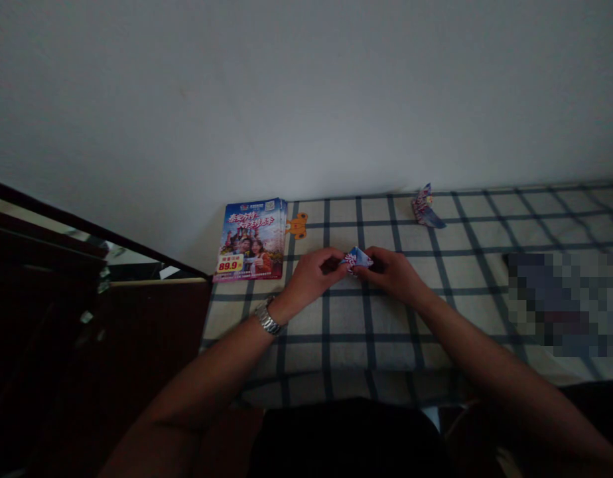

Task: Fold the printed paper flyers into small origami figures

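Both my hands meet over a checked tablecloth (436, 279) and pinch a small folded piece of printed paper (357, 258) between them. My left hand (311, 275), with a metal watch on its wrist, grips the paper's left side with curled fingers. My right hand (393, 272) grips its right side, fingers closed. The paper is blue, white and pink, folded to a small pointed shape held just above the cloth.
A stack of colourful flyers (251, 239) lies at the table's back left corner. A finished folded paper figure (426, 207) stands near the wall at the back. A dark wooden cabinet (87, 332) is to the left. A blurred patch (560, 302) covers part of the right side.
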`<state>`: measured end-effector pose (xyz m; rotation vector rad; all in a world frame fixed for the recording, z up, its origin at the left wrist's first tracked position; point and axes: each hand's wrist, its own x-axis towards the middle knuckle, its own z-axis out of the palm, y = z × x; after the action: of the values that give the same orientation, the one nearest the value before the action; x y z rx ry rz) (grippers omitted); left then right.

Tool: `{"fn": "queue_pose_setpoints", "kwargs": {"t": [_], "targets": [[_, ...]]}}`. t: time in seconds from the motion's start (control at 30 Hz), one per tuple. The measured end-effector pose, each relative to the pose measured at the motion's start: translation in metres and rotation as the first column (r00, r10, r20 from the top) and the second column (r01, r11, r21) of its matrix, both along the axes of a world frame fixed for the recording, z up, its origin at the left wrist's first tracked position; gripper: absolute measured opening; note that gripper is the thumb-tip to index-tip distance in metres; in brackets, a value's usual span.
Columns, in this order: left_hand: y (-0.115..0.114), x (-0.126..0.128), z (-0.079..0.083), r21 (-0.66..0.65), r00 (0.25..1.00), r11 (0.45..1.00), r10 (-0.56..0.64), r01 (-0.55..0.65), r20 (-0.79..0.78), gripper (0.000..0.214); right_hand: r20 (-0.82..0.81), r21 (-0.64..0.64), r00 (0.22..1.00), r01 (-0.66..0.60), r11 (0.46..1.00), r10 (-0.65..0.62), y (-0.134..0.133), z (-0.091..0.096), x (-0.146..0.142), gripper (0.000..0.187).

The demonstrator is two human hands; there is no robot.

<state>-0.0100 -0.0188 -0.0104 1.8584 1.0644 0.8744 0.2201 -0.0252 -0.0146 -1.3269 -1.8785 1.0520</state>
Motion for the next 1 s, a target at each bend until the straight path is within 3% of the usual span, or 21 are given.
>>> {"fn": "queue_pose_setpoints", "kwargs": {"t": [0.4, 0.6, 0.87, 1.0], "targets": [[0.0007, -0.0001, -0.0019, 0.037, 1.000, 0.999, -0.009, 0.008, 0.027, 0.023, 0.016, 0.040, 1.000, 0.017, 0.999, -0.017, -0.0003, 0.0022, -0.0010, 0.027], [0.0014, -0.0005, -0.0035, 0.050, 0.993, 0.998, 0.034, -0.040, 0.110, 0.026, 0.070, 0.082, 0.997, -0.036, 0.996, 0.030, 0.0000, -0.0013, -0.0006, 0.028], [0.0009, -0.0018, -0.0038, 0.099, 0.996, 0.992, 0.068, -0.074, 0.063, 0.019, 0.116, 0.115, 0.991, -0.076, 0.990, 0.063, -0.0032, 0.0014, -0.0019, 0.028], [0.0001, -0.0038, 0.0015, 0.203, 0.995, 0.974, 0.090, -0.097, 0.042, 0.014, -0.009, 0.119, 0.996, -0.088, 0.989, 0.090, -0.0057, 0.0065, -0.0035, 0.030]]}}
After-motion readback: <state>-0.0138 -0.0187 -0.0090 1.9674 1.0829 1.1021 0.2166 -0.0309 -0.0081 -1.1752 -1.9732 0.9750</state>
